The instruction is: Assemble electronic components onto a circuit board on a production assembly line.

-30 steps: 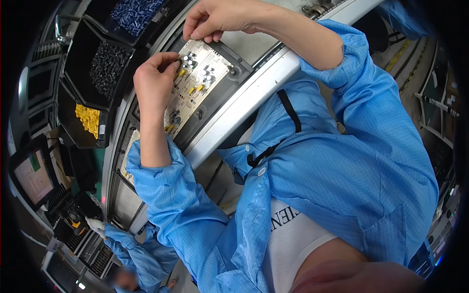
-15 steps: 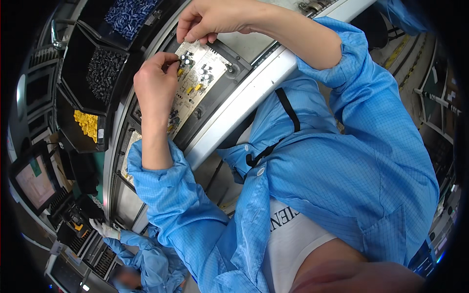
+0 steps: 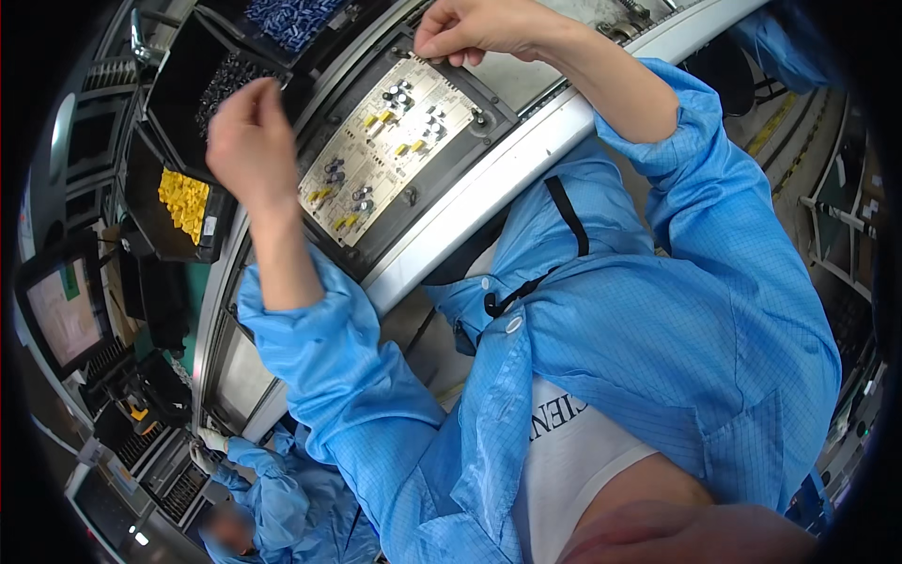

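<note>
A pale flat circuit board (image 3: 390, 150) dotted with small yellow and black parts is seen lying in a dark tray (image 3: 489, 122) on the bench; its far edge is pinched by the right hand (image 3: 470, 28); the left hand (image 3: 246, 132), fingers bunched together, is held over black bins (image 3: 174, 85) beside it; whether anything is held there cannot be told.

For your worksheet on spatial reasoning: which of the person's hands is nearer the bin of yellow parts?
Left. The left hand hovers just right of the bin of yellow parts; the right hand is far off, at the circuit board's top edge.

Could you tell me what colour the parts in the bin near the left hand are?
Yellow small parts, head view.
</note>
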`<state>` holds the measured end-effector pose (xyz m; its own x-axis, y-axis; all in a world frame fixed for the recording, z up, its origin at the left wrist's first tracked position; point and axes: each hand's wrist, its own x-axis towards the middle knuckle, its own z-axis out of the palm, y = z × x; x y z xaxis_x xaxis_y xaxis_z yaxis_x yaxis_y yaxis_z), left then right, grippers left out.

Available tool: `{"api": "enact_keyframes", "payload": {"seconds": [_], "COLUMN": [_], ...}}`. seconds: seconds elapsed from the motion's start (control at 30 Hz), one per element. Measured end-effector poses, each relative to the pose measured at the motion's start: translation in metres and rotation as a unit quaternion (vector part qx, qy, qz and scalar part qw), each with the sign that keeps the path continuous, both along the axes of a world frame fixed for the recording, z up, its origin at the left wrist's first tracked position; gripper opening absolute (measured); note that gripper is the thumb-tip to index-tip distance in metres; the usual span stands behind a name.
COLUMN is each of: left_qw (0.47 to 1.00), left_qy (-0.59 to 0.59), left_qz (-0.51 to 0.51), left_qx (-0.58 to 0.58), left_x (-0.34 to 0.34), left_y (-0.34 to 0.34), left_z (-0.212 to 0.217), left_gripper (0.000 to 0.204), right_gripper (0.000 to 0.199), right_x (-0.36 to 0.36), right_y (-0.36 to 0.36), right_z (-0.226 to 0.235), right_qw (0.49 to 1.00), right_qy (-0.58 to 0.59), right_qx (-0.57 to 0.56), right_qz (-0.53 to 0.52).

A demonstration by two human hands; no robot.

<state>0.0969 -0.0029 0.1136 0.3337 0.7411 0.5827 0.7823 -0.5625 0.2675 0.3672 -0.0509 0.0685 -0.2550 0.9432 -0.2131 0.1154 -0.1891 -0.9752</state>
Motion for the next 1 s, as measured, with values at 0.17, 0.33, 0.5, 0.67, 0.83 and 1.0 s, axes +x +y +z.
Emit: {"api": "enact_keyframes", "payload": {"seconds": [0.17,0.33,0.5,0.67,0.83,1.0], "left_qw": [0.966,0.959,0.969,0.971,0.961,0.972], "left_qy": [0.190,0.206,0.189,0.183,0.242,0.210], "left_qz": [0.079,0.046,-0.017,-0.018,0.020,-0.010], "left_qx": [-0.155,-0.187,-0.160,-0.151,-0.132,-0.101], "left_x": [-0.035,-0.051,-0.067,-0.075,-0.075,-0.088], "left_y": [0.048,0.047,0.052,0.050,0.047,0.054], "left_z": [0.013,0.026,0.011,0.011,0.015,0.003], "left_gripper": [0.023,0.026,0.030,0.027,0.020,0.017], "right_gripper": [0.014,0.021,0.019,0.022,0.025,0.028], "right_x": [0.000,-0.015,-0.030,-0.042,-0.055,-0.063], "right_y": [-0.010,-0.005,0.003,0.004,0.008,0.011], "right_z": [0.017,0.016,0.016,0.033,0.044,0.042], "right_qw": [0.998,0.921,0.864,0.832,0.812,0.796], "right_qy": [-0.064,-0.348,-0.475,-0.537,-0.571,-0.596], "right_qx": [0.005,0.172,0.164,0.140,0.108,0.093], "right_qz": [0.004,0.019,0.001,0.017,0.052,0.052]}}
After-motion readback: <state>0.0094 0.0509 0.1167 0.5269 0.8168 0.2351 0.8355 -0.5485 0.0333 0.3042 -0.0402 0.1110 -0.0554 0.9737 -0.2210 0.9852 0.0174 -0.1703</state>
